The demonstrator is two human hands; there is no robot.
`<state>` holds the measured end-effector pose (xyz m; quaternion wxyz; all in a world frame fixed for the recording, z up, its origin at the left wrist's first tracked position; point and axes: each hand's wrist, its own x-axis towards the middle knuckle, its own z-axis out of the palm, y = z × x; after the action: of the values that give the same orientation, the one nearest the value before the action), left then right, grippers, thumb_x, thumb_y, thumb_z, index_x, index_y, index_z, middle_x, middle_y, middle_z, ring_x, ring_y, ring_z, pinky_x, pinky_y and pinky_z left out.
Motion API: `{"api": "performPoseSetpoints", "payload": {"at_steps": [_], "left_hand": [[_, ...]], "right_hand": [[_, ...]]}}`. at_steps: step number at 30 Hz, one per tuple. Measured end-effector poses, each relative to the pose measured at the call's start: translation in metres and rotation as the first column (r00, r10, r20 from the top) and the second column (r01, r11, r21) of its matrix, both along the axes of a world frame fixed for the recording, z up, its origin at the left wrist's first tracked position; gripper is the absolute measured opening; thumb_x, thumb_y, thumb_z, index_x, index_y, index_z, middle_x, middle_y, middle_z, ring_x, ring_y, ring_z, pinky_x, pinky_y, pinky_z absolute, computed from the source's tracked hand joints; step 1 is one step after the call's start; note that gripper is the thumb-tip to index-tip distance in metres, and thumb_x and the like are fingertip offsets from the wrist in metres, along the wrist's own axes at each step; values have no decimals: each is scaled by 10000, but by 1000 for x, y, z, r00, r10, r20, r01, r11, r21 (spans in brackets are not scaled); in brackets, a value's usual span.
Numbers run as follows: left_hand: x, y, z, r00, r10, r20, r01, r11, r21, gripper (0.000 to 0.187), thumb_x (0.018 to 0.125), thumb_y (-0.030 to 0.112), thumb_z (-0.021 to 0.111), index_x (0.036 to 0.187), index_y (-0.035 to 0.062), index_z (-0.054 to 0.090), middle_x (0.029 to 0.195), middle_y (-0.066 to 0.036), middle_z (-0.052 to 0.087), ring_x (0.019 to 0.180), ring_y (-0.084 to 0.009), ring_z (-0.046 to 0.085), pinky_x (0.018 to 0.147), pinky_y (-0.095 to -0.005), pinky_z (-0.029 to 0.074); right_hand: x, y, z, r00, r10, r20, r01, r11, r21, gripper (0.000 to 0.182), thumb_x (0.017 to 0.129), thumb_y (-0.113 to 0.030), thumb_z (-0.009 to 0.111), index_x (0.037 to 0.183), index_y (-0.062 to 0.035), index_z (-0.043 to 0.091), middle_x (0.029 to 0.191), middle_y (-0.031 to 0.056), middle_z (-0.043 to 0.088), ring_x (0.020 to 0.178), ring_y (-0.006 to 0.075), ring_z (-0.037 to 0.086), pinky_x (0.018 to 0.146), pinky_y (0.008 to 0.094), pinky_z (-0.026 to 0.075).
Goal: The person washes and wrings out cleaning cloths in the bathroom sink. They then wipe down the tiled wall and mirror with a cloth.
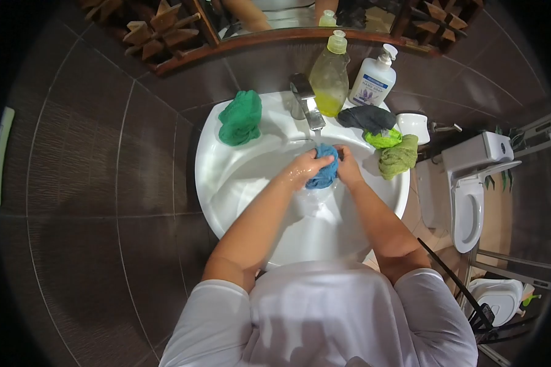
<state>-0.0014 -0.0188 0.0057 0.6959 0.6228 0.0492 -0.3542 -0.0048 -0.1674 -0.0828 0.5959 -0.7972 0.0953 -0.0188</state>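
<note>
While water runs thinly from the tap (306, 104), both hands meet over the basin (239, 177) and squeeze a blue cloth (323, 174) between them. The left hand (305, 168) is wet and curled over the cloth's near side, fingers pressed together around the bunched fabric. The right hand (348, 168) closes on the cloth's other side, its fingers wrapped tight so the cloth bulges out between the two grips. The cloth sits just below the spout, directly in the stream.

Beyond the left hand, on the rim, lies a crumpled green cloth (240, 117), well apart from it. Just past the right hand, also on the rim, a dark grey cloth (367, 117) lies beside the tap, with a lime cloth (384, 139) touching it and an olive cloth (399, 157) nearest the right wrist. Behind the tap stand a yellow soap bottle (329, 76) and a white pump bottle (373, 76), side by side against the tiled wall. Farther right of the right hand is a toilet (471, 202) with its lid up.
</note>
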Motion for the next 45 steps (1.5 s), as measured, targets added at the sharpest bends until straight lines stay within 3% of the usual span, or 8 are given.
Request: {"api": "performPoseSetpoints", "payload": {"at_steps": [8, 12, 16, 26, 28, 31, 35, 45], "left_hand": [[38, 12, 17, 704, -623, 342, 138, 592, 794, 352, 744, 288, 650, 936, -2, 594, 860, -78, 609, 809, -165, 582, 719, -351, 461], [22, 14, 6, 972, -94, 215, 51, 980, 194, 334, 722, 304, 651, 894, 26, 582, 831, -66, 610, 783, -173, 596, 648, -339, 471], [6, 3, -15, 809, 415, -416, -566, 741, -362, 285, 748, 300, 625, 878, 56, 558, 773, -32, 585, 722, -138, 576, 595, -280, 466], [12, -13, 1, 935, 354, -20, -353, 935, 26, 426, 849, 406, 498, 973, -1, 528, 843, -68, 596, 705, -173, 545, 677, -321, 447], [24, -3, 10, 922, -180, 344, -40, 838, 544, 453, 838, 401, 511, 1014, -16, 513, 931, -92, 592, 762, -179, 531, 680, -338, 437], [34, 2, 7, 938, -67, 340, -82, 911, 405, 393, 834, 333, 537, 1017, -13, 508, 954, -78, 576, 815, -153, 517, 702, -321, 426], [28, 6, 17, 909, 264, 323, -232, 963, -135, 279, 819, 190, 577, 1027, 16, 511, 922, -49, 566, 862, -109, 506, 761, -274, 399], [18, 8, 15, 932, 223, 286, -164, 962, -217, 192, 830, 70, 538, 1018, 42, 504, 944, -20, 557, 880, -90, 497, 802, -234, 383]], "right_hand": [[-1, -2, 90, 948, 316, -36, -317, 947, -43, 265, 830, -253, 538, 1017, -66, 542, 900, 135, 609, 827, 276, 590, 729, 340, 451], [12, -7, 111, 903, 422, -76, -429, 891, -147, 269, 829, -308, 542, 860, -44, 579, 803, 155, 608, 743, 301, 593, 644, 359, 454], [-3, 24, 113, 977, 172, -128, -211, 875, -436, 308, 827, -326, 527, 749, -28, 546, 747, 176, 592, 715, 330, 579, 617, 387, 446], [-12, 5, 76, 969, 242, 42, -153, 727, -669, 174, 787, -235, 540, 833, -68, 541, 820, 155, 583, 762, 358, 537, 668, 412, 440], [-14, 8, 88, 962, 275, -1, -192, 669, -718, 184, 771, -210, 562, 887, -67, 552, 846, 145, 586, 807, 349, 537, 695, 398, 441], [-8, 19, 92, 965, 244, 92, -236, 968, -86, 255, 716, -160, 625, 940, -44, 592, 797, 133, 595, 819, 300, 556, 714, 340, 443], [6, 11, 114, 952, 297, -69, -303, 896, -324, 223, 738, -151, 609, 926, -38, 568, 680, 78, 573, 626, 182, 556, 601, 304, 445], [16, 1, 105, 952, 306, 11, -306, 952, -6, 281, 724, -212, 682, 868, -39, 513, 793, 53, 554, 708, 119, 505, 643, 260, 418]]}}
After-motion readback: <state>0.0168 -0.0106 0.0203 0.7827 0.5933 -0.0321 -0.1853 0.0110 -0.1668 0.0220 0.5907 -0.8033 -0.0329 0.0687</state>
